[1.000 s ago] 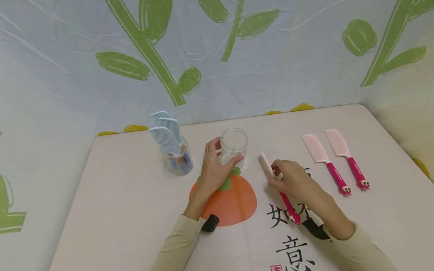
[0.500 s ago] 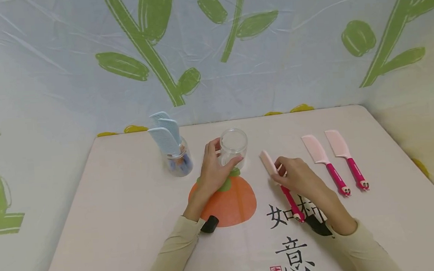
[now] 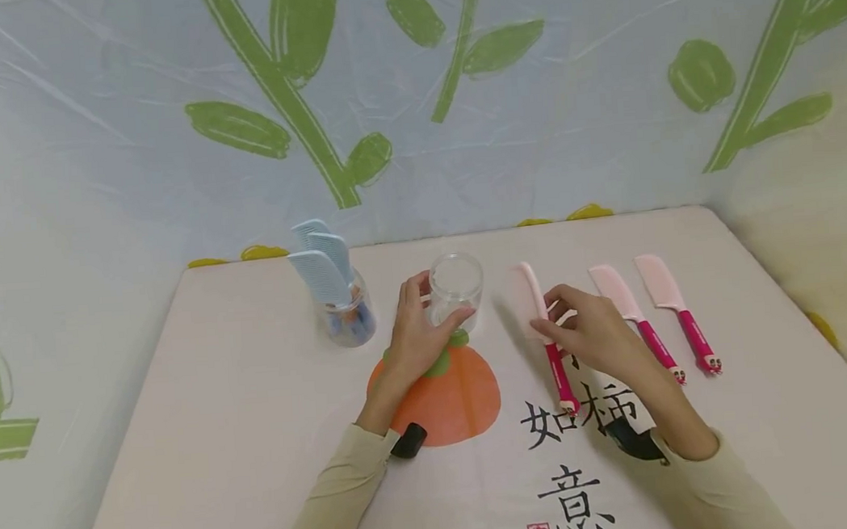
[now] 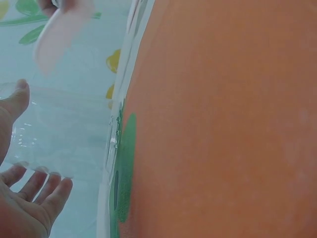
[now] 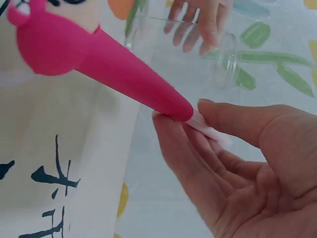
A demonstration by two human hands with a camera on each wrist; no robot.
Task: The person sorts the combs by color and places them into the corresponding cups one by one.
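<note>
A clear jar [image 3: 457, 283] stands on the table, with nothing visible inside. My left hand [image 3: 420, 331] holds it round the side, thumb at the front; the left wrist view shows the fingers [image 4: 57, 198] and thumb on opposite sides of the jar [image 4: 64, 131]. To its right, my right hand [image 3: 593, 328] pinches a pink comb [image 3: 560, 377] where the blade meets the magenta handle. The comb is held above the table, blade upward and apart from the jar. In the right wrist view, the handle [image 5: 129, 72] ends in a cartoon animal head.
On the left, another clear jar [image 3: 350, 325] holds several light-blue combs [image 3: 322, 275], handles down. Two more pink combs lie right of my right hand, the nearer comb [image 3: 618, 291] and the farther comb [image 3: 661, 282]. A leaf-patterned cloth [image 3: 534, 161] hangs behind the table.
My right hand has lifted the pink comb and turned it more upright, its blade end rising away from me. The left hand and jar have stayed put.
</note>
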